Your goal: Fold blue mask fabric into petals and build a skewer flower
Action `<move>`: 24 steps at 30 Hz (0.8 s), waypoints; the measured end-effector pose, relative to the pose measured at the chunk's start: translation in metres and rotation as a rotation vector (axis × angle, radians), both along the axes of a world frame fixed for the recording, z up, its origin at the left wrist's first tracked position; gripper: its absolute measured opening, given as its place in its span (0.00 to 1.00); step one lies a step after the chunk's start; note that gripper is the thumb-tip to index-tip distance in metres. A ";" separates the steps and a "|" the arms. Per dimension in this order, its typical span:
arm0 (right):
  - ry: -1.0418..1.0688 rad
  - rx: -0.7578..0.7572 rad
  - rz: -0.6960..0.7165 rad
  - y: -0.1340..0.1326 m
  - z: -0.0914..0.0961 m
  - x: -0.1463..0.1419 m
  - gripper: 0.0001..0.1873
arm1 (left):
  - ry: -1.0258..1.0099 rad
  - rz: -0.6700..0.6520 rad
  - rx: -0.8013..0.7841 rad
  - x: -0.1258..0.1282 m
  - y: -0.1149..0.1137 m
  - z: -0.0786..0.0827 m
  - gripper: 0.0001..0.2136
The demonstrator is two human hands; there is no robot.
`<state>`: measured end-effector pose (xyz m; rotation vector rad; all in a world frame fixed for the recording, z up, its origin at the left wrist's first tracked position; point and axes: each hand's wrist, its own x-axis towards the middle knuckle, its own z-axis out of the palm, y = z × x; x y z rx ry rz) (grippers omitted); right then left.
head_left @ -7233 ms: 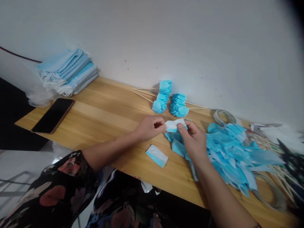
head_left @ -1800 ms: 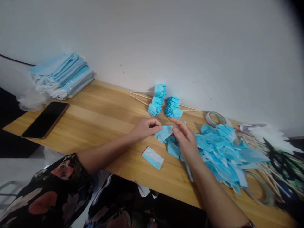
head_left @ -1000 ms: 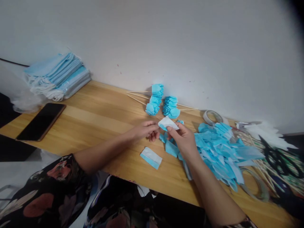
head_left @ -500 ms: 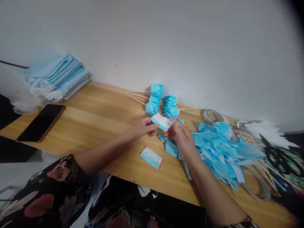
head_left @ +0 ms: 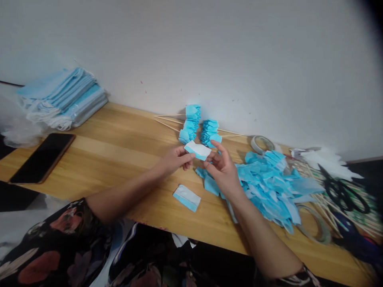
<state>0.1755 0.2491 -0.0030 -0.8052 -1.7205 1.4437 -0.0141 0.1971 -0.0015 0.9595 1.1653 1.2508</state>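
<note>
Mask piece [head_left: 197, 150], white face up with a blue edge, is held above the table [head_left: 119, 147], pinched at one end by the left hand [head_left: 175, 160] and at the other by the right hand [head_left: 223, 169]. A fold is judged to be in hand, and its crease calls for edges kept aligned between the pinches. A second ago it stood peaked; now it is spread flat, while the folded piece [head_left: 186, 197] just below the grip is unmoved.

Phone [head_left: 42, 158], mask stack [head_left: 64, 97], scissors [head_left: 344, 193]

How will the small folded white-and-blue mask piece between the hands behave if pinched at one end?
Probably floppy: the small folded white-and-blue mask piece is thin fabric, held at both ends by left hand and right hand. Likely very light, and it may unfold.
</note>
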 end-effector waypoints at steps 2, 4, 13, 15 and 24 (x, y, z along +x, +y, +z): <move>-0.014 0.031 0.004 -0.001 0.003 0.000 0.28 | 0.026 0.016 -0.025 0.000 -0.002 0.002 0.19; -0.058 0.037 0.017 -0.001 0.005 0.001 0.22 | 0.056 0.006 -0.049 -0.001 -0.003 0.004 0.19; -0.096 -0.002 -0.023 -0.002 0.008 -0.001 0.11 | 0.180 -0.089 -0.050 -0.002 -0.002 0.001 0.19; -0.093 0.005 -0.012 -0.002 0.008 -0.002 0.12 | 0.196 -0.089 -0.045 -0.002 -0.001 -0.001 0.18; -0.051 -0.024 -0.064 -0.003 0.008 -0.003 0.14 | 0.207 -0.058 0.031 0.000 -0.005 0.001 0.16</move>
